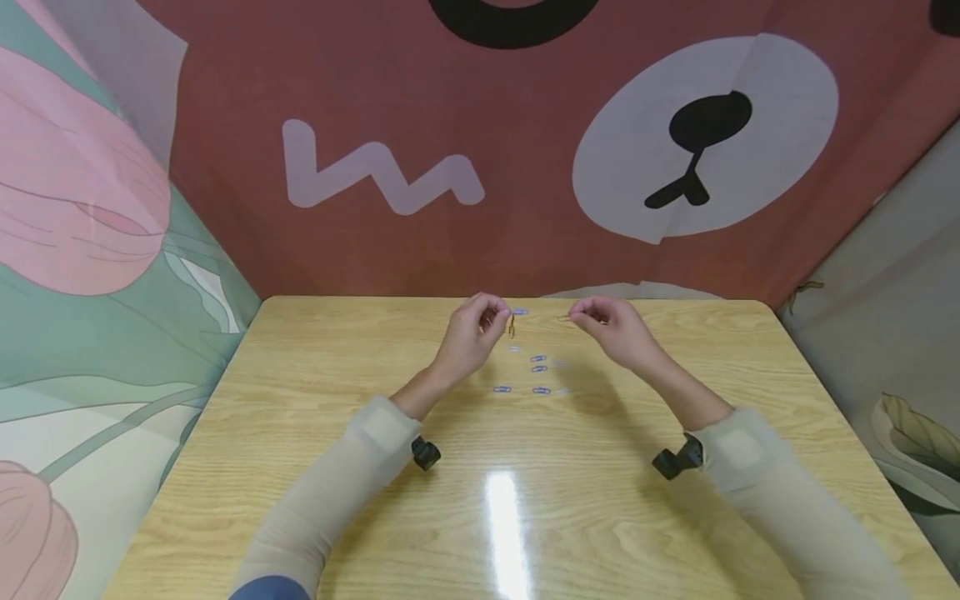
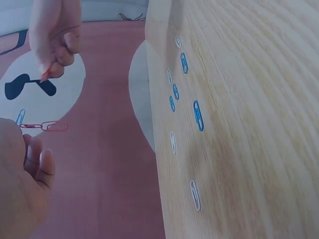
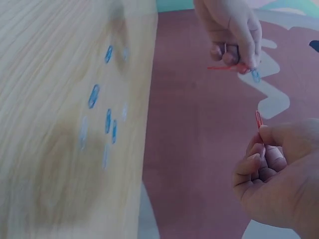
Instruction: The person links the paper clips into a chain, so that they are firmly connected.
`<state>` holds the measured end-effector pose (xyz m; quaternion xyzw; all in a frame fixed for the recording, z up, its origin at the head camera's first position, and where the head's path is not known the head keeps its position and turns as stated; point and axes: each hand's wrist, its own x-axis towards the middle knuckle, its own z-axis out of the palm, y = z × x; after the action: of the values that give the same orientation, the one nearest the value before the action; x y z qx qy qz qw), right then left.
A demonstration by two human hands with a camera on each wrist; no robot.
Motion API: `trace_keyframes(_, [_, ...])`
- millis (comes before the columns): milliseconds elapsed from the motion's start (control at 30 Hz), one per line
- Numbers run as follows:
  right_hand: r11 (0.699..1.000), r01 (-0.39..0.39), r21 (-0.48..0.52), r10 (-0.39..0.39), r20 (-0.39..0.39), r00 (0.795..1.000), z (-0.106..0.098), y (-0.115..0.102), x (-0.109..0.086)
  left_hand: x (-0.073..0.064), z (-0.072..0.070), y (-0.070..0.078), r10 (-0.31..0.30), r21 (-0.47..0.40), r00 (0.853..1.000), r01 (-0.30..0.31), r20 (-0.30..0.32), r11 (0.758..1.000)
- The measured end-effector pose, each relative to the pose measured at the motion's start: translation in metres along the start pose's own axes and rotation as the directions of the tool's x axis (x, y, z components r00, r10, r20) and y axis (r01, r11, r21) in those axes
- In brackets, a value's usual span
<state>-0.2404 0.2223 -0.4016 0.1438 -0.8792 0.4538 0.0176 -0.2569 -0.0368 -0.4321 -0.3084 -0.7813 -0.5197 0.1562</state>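
My left hand pinches a short chain of linked paper clips above the far part of the table. In the left wrist view the chain shows red paper clips hanging from the fingertips and a blue paper clip on the other side. Facing it across a small gap, my right hand pinches a single red paper clip between thumb and forefinger, one end sticking out toward the chain. Below both hands, several loose blue paper clips and white paper clips lie scattered.
The wooden table ends at a back edge close beyond the hands. Behind it hangs a reddish-brown cloth with a cartoon pattern. A flowered cloth covers the left side.
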Motion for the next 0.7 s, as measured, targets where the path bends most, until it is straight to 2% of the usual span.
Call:
trace_keyframes(367, [0.999, 0.016, 0.035, -0.016, -0.014, 1.0, 0.016, -0.033, 0.011, 0.002, 0.002, 0.002, -0.008, 0.008, 1.0, 0.008, 0.002, 1.0])
trace_keyframes(700, [0.998, 0.046, 0.052, -0.045, -0.016, 0.999, 0.026, -0.044, 0.015, 0.002, 0.003, 0.004, -0.014, 0.013, 1.0, 0.014, 0.019, 1.0])
